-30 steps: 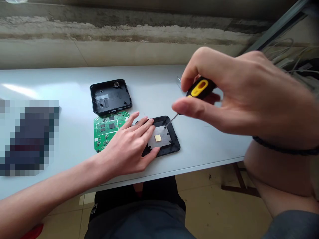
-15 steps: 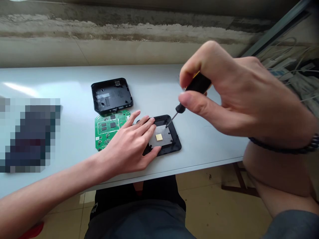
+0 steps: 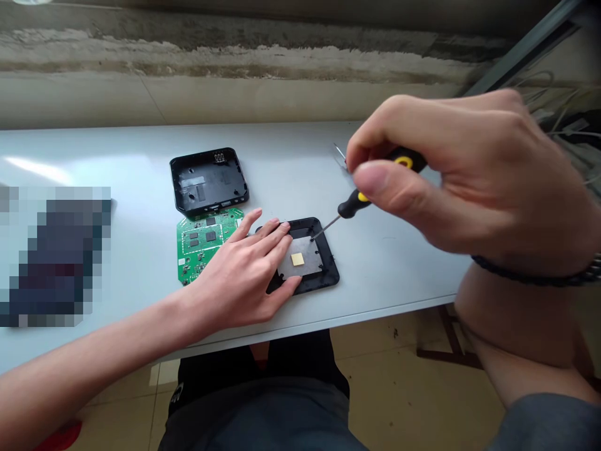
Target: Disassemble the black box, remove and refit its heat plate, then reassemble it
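Observation:
My left hand [image 3: 248, 269] lies flat with fingers spread, pressing on the left side of a black plastic cover [image 3: 331, 274]. Inside that cover is a grey metal plate [image 3: 310, 255] bearing a small yellowish square pad [image 3: 297, 259]. My right hand [image 3: 469, 169] grips a black and yellow screwdriver [image 3: 350, 207], its shaft slanting down to the left. The tip meets the plate near its upper right corner; any screw there is too small to make out. Partly under my left hand and wrist is a green circuit board [image 3: 201, 241].
A black open housing [image 3: 211, 181] lies behind the board, overlapping its far edge. Behind my right hand a thin metal tool tip [image 3: 339, 150] shows. A blurred-out dark object [image 3: 51, 257] is at the left on the white table [image 3: 126, 207]. Cables [image 3: 573, 138] lie at far right.
My right hand and the screwdriver's handle have shifted to the right, tilting the shaft lower, while its tip stays on the plate. The thin metal tool behind has come into view. My left hand stays put.

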{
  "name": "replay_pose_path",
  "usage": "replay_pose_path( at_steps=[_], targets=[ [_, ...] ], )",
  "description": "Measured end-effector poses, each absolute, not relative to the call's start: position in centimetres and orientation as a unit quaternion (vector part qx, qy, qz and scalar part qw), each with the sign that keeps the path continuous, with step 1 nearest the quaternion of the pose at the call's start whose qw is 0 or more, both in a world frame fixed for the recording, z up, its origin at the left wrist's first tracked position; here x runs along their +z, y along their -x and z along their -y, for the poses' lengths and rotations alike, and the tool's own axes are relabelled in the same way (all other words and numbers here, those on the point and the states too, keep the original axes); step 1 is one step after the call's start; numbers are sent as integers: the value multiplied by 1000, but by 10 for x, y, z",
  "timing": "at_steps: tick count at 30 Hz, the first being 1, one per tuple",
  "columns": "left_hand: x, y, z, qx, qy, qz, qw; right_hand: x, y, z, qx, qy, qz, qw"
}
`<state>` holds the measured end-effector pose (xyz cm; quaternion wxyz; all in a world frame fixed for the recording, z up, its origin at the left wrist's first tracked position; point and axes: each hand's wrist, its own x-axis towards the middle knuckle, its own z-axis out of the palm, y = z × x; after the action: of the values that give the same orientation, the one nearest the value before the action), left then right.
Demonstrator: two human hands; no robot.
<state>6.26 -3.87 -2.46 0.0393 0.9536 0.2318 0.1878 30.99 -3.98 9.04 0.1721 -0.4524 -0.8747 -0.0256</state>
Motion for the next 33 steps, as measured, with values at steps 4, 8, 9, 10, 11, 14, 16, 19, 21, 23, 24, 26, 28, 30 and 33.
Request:
replay_pose_path(
  at_steps=[4,8,9,10,11,14,16,19,21,23,24,26,28,30,33],
  targets=[
    [-24,-61,39,186,-954,-232,38,84,-305,34,-49,521,829,199],
    [-24,-61,39,186,-954,-232,38,89,-306,38,29,464,866,186],
    [-25,-61,39,187,-954,-232,38,90,-306,39,36,433,883,178],
    [-25,-62,39,188,-954,-232,38,91,-307,40,31,411,896,168],
    [-26,-62,39,189,-954,-232,37,90,-308,40,15,402,901,165],
    [-26,-62,39,187,-954,-233,36,83,-310,37,-68,424,881,199],
    [-26,-62,39,184,-954,-235,35,77,-309,35,-101,434,867,223],
    [-25,-62,40,186,-954,-234,36,73,-303,37,-98,425,869,235],
    [-25,-61,39,187,-954,-232,39,74,-298,41,-76,406,879,238],
    [-24,-62,39,189,-953,-232,42,77,-294,45,-44,381,895,229],
    [-24,-62,38,188,-953,-232,44,79,-294,45,-29,368,903,222],
    [-25,-62,38,188,-953,-234,45,82,-295,45,-7,351,913,208],
    [-25,-62,38,186,-953,-237,45,84,-297,44,4,352,915,196],
    [-24,-62,39,184,-953,-239,44,84,-299,43,3,372,908,192],
    [-24,-62,39,179,-953,-238,46,79,-300,42,-29,398,892,213]
  ],
)
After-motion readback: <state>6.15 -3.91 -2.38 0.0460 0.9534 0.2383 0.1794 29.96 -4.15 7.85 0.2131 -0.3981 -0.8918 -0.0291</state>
